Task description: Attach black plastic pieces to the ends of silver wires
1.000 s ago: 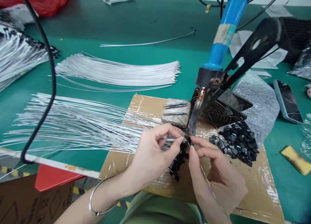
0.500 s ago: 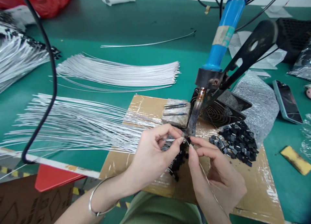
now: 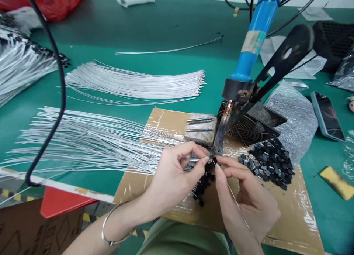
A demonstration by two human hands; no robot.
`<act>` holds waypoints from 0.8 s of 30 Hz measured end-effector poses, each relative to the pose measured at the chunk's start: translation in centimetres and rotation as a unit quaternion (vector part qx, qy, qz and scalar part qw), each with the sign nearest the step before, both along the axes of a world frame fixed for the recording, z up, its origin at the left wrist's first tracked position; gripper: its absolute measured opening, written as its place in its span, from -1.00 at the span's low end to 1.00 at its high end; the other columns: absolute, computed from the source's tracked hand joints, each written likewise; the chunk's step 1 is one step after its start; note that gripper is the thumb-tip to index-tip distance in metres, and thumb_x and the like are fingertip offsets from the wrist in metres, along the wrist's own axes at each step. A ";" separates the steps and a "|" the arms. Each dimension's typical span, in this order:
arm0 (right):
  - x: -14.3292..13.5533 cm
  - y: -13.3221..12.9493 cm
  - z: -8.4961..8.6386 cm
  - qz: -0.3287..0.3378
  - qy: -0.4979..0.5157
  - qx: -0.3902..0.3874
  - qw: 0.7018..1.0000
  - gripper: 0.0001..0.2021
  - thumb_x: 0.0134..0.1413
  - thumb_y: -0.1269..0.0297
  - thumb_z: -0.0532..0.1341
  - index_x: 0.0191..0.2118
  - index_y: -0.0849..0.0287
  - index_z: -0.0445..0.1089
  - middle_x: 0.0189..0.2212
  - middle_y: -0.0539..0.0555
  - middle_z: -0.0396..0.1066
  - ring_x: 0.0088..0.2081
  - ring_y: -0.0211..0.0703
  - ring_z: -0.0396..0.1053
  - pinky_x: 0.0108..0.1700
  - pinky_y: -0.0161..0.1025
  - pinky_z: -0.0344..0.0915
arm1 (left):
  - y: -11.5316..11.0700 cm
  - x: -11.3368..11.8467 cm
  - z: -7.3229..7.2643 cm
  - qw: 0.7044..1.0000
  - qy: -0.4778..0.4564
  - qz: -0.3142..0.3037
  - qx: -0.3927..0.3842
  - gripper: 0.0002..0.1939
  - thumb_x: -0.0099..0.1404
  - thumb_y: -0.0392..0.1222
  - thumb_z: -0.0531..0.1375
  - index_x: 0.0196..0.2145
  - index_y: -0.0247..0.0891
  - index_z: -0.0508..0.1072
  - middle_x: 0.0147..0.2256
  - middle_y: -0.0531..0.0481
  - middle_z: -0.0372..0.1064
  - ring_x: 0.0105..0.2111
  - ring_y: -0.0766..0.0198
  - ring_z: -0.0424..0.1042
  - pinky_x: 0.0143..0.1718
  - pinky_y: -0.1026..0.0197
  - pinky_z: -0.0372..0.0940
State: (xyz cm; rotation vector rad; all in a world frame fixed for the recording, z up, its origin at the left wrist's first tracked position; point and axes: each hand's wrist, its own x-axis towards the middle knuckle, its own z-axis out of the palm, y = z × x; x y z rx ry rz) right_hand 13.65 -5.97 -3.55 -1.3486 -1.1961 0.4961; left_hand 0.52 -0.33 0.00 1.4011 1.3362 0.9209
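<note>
Under the soldering iron (image 3: 222,126) my two hands meet, fingertips almost touching. My left hand (image 3: 177,173) is closed in a pinch beside the iron's tip; what lies between its thumb and forefinger is mostly hidden. My right hand (image 3: 246,196) pinches a thin silvery wire (image 3: 235,199), which trails down over the palm toward the wrist. A tiny black piece shows between the two hands at the tip. Beneath and behind my left hand lie white cables (image 3: 110,144), with black connectors (image 3: 203,188) bunched at their right ends.
Cardboard (image 3: 290,218) covers the work spot. A stone block (image 3: 200,127) with metal rods and a black fan (image 3: 245,126) stand behind. Small black housings (image 3: 272,162) are heaped at right, near a phone (image 3: 328,116) and yellow sponge (image 3: 337,182). A black cord (image 3: 59,70) hangs at left.
Almost nothing differs. Both hands keep their pinch at the iron's tip, and the silvery wire has shifted only very slightly.
</note>
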 end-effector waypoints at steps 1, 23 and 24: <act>0.0 0.0 -0.1 0.004 0.000 0.000 1.000 -0.84 0.17 0.55 0.36 -0.31 0.13 0.50 -0.21 0.05 0.66 -0.18 -0.20 0.64 -0.03 -0.29 0.52 | 0.0 0.0 0.0 1.000 -0.002 -0.001 -0.001 -0.89 0.23 -0.32 0.26 -0.46 -0.26 0.53 -0.38 -0.02 0.60 -0.37 0.27 0.54 -0.36 0.30 0.37; 0.4 -0.2 -0.2 0.016 0.009 -0.034 0.999 -0.86 0.22 0.47 0.35 -0.35 0.13 0.48 -0.19 0.11 0.67 -0.14 -0.10 0.65 -0.03 -0.21 0.55 | 0.0 -0.2 -0.4 1.000 0.019 -0.007 -0.003 -0.88 0.23 -0.30 0.25 -0.47 -0.25 0.52 -0.38 -0.05 0.61 -0.37 0.23 0.55 -0.38 0.27 0.36; 0.5 -0.2 -0.2 0.010 0.010 -0.040 0.999 -0.86 0.23 0.44 0.35 -0.37 0.13 0.48 -0.18 0.12 0.67 -0.13 -0.09 0.65 -0.03 -0.20 0.55 | 0.0 -0.4 -0.4 1.000 0.028 -0.009 -0.002 -0.87 0.23 -0.30 0.25 -0.48 -0.25 0.52 -0.38 -0.05 0.62 -0.39 0.24 0.54 -0.41 0.27 0.34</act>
